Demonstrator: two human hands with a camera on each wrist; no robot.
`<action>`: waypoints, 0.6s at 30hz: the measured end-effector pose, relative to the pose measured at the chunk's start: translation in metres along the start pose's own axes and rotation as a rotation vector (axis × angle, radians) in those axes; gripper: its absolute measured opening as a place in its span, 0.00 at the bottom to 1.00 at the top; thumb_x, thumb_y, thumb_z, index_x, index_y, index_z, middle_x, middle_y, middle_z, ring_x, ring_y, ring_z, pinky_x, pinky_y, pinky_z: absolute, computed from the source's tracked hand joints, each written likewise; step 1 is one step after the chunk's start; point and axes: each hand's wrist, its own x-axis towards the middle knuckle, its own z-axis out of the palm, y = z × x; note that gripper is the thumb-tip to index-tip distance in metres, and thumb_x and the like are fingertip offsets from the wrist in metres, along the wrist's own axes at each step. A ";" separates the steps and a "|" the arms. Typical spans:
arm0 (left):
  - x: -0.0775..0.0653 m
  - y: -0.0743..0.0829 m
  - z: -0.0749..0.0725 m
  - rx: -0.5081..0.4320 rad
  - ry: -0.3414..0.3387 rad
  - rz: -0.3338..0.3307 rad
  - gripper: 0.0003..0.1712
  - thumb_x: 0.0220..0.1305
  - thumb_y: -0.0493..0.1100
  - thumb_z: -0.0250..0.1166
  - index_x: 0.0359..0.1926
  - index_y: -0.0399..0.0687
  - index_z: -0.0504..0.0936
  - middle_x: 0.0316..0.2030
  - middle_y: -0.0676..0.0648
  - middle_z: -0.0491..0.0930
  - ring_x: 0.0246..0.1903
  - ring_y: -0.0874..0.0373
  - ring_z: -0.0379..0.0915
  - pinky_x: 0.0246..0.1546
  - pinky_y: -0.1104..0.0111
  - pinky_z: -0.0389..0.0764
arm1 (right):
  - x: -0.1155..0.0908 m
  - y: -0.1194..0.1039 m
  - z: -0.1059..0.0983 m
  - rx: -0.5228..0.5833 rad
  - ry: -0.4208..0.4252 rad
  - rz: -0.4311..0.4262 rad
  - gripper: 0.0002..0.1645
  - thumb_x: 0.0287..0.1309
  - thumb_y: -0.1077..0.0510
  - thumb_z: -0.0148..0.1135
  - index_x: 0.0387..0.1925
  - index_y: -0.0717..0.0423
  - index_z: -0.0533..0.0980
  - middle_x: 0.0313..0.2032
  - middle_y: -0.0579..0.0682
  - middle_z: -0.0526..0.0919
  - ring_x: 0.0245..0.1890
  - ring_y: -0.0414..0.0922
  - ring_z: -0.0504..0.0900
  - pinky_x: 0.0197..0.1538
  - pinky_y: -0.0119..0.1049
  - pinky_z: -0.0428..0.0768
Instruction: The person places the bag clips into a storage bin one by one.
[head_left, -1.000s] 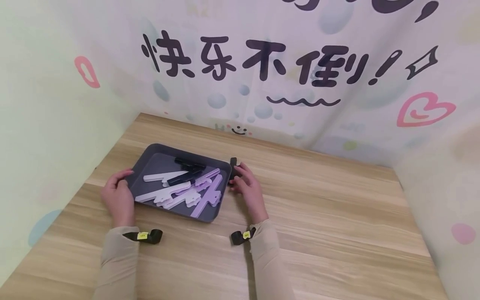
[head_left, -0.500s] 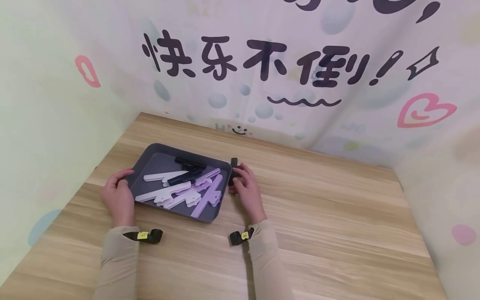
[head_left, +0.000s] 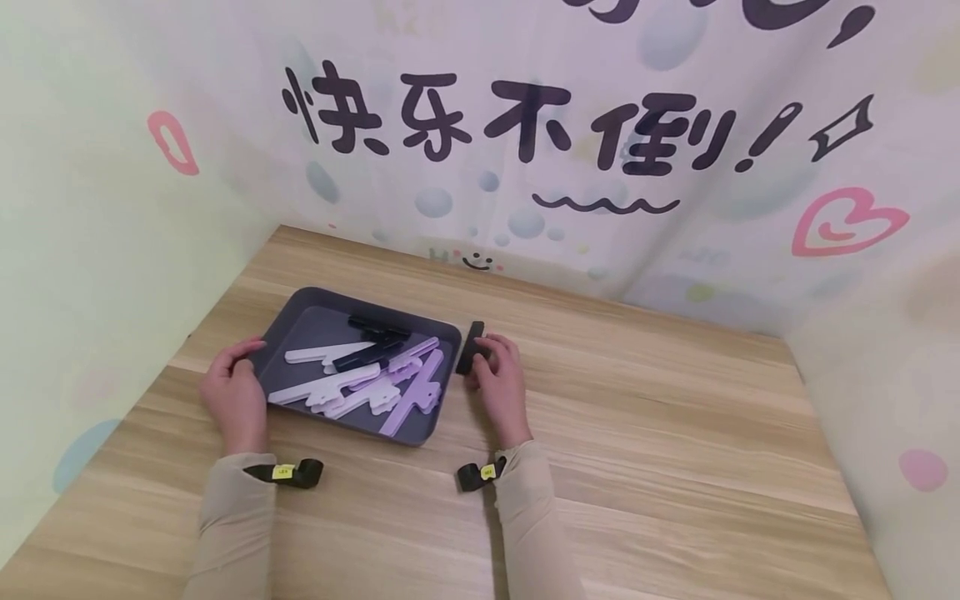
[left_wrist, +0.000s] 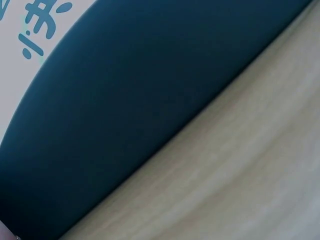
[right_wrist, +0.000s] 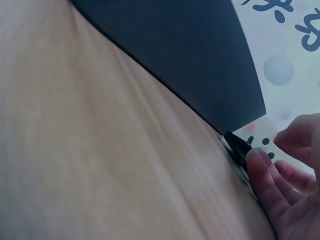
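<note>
My left hand (head_left: 236,396) holds the dark grey tray (head_left: 442,417) at its left end; in the left wrist view the tray's wall (left_wrist: 140,95) fills much of the picture and only a bit of finger shows. Inside the tray lie white clips (head_left: 330,387), purple clips (head_left: 420,392) and black clips (head_left: 371,354), some overlapping. Just right of the tray, on the table, a black clip (head_left: 471,346) is touched by my right hand (head_left: 501,383). The right wrist view has the thumb against this clip (right_wrist: 237,147), with the index finger raised off it.
The wooden table (head_left: 660,450) stretches to the right and toward me. A printed curtain (head_left: 480,167) with black characters hangs behind its far edge, and pale walls close both sides. A black camera sits on each wrist.
The black clip under my right hand has shifted slightly right, away from the tray, and more of it now shows. The left hand and the tray have stayed put.
</note>
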 end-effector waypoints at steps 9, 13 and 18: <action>0.001 -0.002 -0.001 -0.004 0.001 -0.003 0.21 0.57 0.28 0.44 0.39 0.43 0.83 0.42 0.53 0.80 0.49 0.65 0.67 0.51 0.74 0.60 | 0.001 0.000 -0.003 -0.006 0.041 0.031 0.15 0.57 0.62 0.51 0.47 0.52 0.74 0.46 0.45 0.66 0.20 0.44 0.76 0.25 0.36 0.76; 0.000 0.000 -0.001 0.000 -0.008 -0.004 0.21 0.58 0.28 0.44 0.39 0.43 0.83 0.42 0.54 0.79 0.50 0.65 0.66 0.51 0.74 0.60 | 0.000 -0.001 -0.004 -0.034 0.041 0.025 0.18 0.56 0.61 0.54 0.50 0.51 0.72 0.50 0.45 0.64 0.23 0.44 0.76 0.25 0.35 0.76; 0.000 0.001 0.000 -0.006 -0.004 0.000 0.21 0.57 0.28 0.44 0.39 0.42 0.83 0.41 0.53 0.79 0.49 0.64 0.67 0.51 0.74 0.60 | 0.001 0.000 -0.005 -0.148 0.058 0.001 0.21 0.54 0.60 0.54 0.52 0.50 0.72 0.59 0.45 0.63 0.23 0.40 0.74 0.30 0.34 0.75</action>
